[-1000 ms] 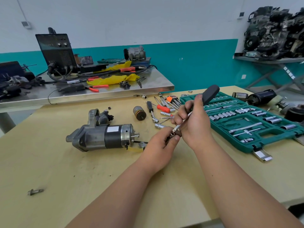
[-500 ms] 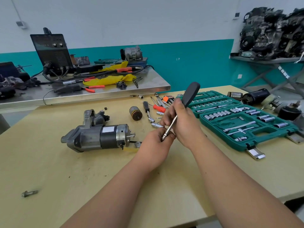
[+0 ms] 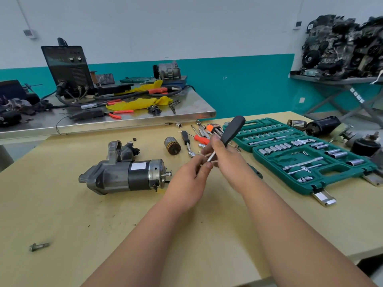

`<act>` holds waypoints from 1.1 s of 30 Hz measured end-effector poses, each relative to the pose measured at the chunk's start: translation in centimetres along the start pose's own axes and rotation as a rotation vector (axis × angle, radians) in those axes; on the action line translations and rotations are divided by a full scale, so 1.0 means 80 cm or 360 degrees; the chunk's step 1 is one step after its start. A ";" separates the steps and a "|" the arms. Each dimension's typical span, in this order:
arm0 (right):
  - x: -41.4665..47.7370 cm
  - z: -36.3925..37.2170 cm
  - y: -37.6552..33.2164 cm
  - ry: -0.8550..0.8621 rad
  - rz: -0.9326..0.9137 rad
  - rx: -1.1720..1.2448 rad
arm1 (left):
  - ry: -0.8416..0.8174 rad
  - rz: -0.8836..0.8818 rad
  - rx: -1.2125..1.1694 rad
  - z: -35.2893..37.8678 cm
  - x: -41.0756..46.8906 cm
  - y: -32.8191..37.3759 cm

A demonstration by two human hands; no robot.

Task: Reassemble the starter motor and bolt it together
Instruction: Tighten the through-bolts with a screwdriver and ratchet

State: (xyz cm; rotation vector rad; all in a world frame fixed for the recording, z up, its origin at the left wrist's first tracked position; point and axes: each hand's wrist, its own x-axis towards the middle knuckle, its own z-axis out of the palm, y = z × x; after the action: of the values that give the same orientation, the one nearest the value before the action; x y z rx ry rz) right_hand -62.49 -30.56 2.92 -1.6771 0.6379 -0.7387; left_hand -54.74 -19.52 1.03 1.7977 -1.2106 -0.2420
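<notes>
place: auto-repair workshop | evidence: socket set (image 3: 294,157), welder (image 3: 69,67) on steel bench (image 3: 134,121) | shelf (image 3: 331,80): probably engine parts (image 3: 342,44)

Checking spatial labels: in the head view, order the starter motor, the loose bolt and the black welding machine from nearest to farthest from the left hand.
1. The starter motor, just left of the left hand, which pinches the driver shaft.
2. The loose bolt, front left on the table.
3. The black welding machine, on the steel bench behind.
</notes>
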 end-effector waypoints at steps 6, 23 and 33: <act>0.031 -0.074 0.036 0.0267 0.0468 -0.1722 | 0.0149 -0.0132 0.0302 -0.024 0.005 -0.015; 0.015 -0.031 0.020 0.0070 0.0237 0.0077 | 0.0105 -0.0259 0.0498 -0.050 -0.024 -0.028; 0.008 -0.031 0.015 -0.0093 0.0026 0.0073 | 0.0107 -0.0350 0.0644 -0.059 -0.026 -0.028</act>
State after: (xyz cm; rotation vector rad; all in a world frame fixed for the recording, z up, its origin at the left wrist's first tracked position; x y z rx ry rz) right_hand -64.01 -32.87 2.26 -1.6436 0.5891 -0.6853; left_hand -51.59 -14.91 1.26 2.2756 -1.0668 -0.0611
